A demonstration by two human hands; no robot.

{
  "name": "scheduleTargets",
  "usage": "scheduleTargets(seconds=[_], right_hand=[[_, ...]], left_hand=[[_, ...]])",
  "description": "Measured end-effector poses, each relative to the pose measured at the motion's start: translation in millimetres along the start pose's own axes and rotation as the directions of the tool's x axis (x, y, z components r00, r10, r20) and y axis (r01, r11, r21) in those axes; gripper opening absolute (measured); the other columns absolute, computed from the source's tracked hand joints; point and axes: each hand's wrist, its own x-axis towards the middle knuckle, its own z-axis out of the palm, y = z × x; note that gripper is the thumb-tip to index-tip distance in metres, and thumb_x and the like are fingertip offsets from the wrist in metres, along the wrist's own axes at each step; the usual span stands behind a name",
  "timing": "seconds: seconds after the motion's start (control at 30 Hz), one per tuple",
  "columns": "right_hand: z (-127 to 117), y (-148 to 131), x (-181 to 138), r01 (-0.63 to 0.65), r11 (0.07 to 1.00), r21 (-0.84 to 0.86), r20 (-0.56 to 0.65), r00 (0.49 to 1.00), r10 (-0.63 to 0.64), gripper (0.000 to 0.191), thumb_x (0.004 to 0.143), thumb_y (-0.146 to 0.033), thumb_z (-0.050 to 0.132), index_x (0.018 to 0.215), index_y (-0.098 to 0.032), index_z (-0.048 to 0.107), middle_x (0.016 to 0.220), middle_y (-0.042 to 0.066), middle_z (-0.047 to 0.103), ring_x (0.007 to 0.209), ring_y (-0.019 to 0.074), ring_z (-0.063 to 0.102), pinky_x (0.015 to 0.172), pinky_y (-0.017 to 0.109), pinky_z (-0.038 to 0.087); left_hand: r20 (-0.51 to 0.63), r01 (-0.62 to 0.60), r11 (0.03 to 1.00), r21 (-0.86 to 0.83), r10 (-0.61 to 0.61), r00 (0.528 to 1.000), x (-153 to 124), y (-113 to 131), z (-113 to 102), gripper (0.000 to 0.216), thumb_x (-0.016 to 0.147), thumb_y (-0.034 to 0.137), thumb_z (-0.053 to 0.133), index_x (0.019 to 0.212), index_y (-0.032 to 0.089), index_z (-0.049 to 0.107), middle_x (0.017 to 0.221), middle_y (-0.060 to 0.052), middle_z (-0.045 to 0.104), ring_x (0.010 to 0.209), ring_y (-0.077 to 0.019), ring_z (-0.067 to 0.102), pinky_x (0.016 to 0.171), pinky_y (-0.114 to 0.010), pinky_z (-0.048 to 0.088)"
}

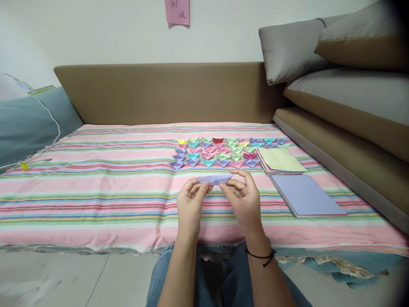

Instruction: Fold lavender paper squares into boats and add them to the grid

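Observation:
A lavender folded paper boat (214,179) is held up between my two hands, above the striped cloth. My left hand (191,197) pinches its left part between thumb and fingers. On the other side, my right hand (243,197) grips it with the thumb in front, and the index finger reaches to its right tip. Just beyond my hands, several finished paper boats (207,156) in purple, pink, green, teal, red and yellow lie in rows. The fingers behind the held boat are partly hidden.
To the right lie a stack of pale yellow paper (281,160) and a stack topped with lavender paper (308,196). Large grey-brown cushions (348,98) are piled along the right side. A white cable (51,115) runs at the left, and a brown backrest (172,94) stands behind.

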Motion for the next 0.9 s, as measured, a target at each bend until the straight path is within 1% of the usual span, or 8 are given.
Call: scheduleTargets(seconds=[0.07,0.13,0.23,0.33,0.53,0.73,0.83,0.9], right_hand=[[-0.5,-1.4,0.5,0.089,0.994,-0.062,-0.015,0.996,-0.091,0.027,0.077,-0.022,0.062,0.103,-0.023,0.054,0.097,0.006,0.066,0.094,0.0204,0.062,0.075,0.033,0.051],[-1.9,-3.2,0.9,0.188,0.970,-0.155,-0.010,0.981,-0.192,0.019,0.080,-0.021,0.058,0.099,-0.023,0.059,0.109,0.008,0.063,0.107,0.0224,0.057,0.084,0.037,0.049],[-4.1,-4.9,1.7,0.294,0.909,-0.296,0.053,0.955,-0.292,0.010,0.080,-0.018,0.057,0.086,-0.023,0.065,0.106,0.007,0.064,0.108,0.0236,0.055,0.092,0.042,0.043],[-4.9,-5.4,2.3,0.350,0.859,-0.372,0.098,0.936,-0.339,0.009,0.078,-0.016,0.060,0.077,-0.022,0.066,0.102,0.007,0.065,0.105,0.0241,0.056,0.092,0.043,0.042],[-4.1,-7.1,3.0,0.390,0.832,-0.396,0.157,0.921,-0.357,0.006,0.075,-0.016,0.064,0.076,-0.022,0.064,0.101,0.006,0.065,0.104,0.0234,0.055,0.092,0.042,0.042],[-4.1,-6.6,3.9,0.472,0.776,-0.418,0.231,0.881,-0.412,0.009,0.075,-0.014,0.060,0.071,-0.023,0.061,0.102,0.005,0.065,0.105,0.0240,0.053,0.094,0.045,0.040],[-3.7,-4.7,4.0,0.488,0.755,-0.439,0.232,0.873,-0.429,0.012,0.075,-0.013,0.059,0.073,-0.024,0.063,0.101,0.005,0.065,0.106,0.0249,0.052,0.093,0.046,0.041],[-3.6,-3.9,4.0,0.492,0.747,-0.447,0.202,0.869,-0.451,0.013,0.076,-0.013,0.058,0.073,-0.024,0.064,0.099,0.006,0.065,0.105,0.0249,0.052,0.092,0.046,0.042]], left_hand=[[0.013,-0.035,0.999,0.023,0.035,0.999,0.7,0.0,-1.5,0.020,0.068,0.027,0.072,0.071,0.015,0.056,0.065,0.001,0.063,0.070,-0.0133,0.064,0.073,-0.026,0.052],[0.038,-0.063,0.997,0.054,0.061,0.997,1.4,0.5,-3.7,0.016,0.069,0.026,0.071,0.073,0.015,0.060,0.068,0.001,0.063,0.071,-0.0141,0.064,0.073,-0.028,0.053],[0.084,-0.064,0.994,0.086,0.057,0.995,1.8,2.3,-6.9,0.013,0.070,0.026,0.070,0.078,0.016,0.067,0.077,-0.002,0.067,0.078,-0.0166,0.065,0.073,-0.029,0.054],[0.113,-0.080,0.992,0.101,0.069,0.991,1.5,4.4,-8.8,0.014,0.072,0.025,0.069,0.083,0.017,0.070,0.088,-0.005,0.070,0.085,-0.0187,0.065,0.077,-0.030,0.054],[0.151,-0.119,0.980,0.161,0.095,0.984,1.2,6.6,-10.8,0.014,0.076,0.025,0.065,0.088,0.019,0.071,0.097,-0.006,0.070,0.091,-0.0191,0.064,0.078,-0.029,0.054],[0.198,-0.123,0.968,0.217,0.080,0.977,2.1,7.8,-13.4,0.017,0.077,0.025,0.064,0.092,0.020,0.071,0.101,-0.008,0.068,0.095,-0.0208,0.063,0.082,-0.030,0.051],[0.215,-0.101,0.968,0.231,0.051,0.975,1.4,9.3,-12.4,0.019,0.076,0.026,0.065,0.092,0.019,0.072,0.101,-0.009,0.068,0.095,-0.0214,0.062,0.082,-0.030,0.051],[0.199,-0.062,0.978,0.200,0.021,0.980,0.4,9.6,-10.8,0.021,0.077,0.029,0.064,0.095,0.020,0.071,0.103,-0.009,0.067,0.095,-0.0204,0.061,0.081,-0.029,0.052]])
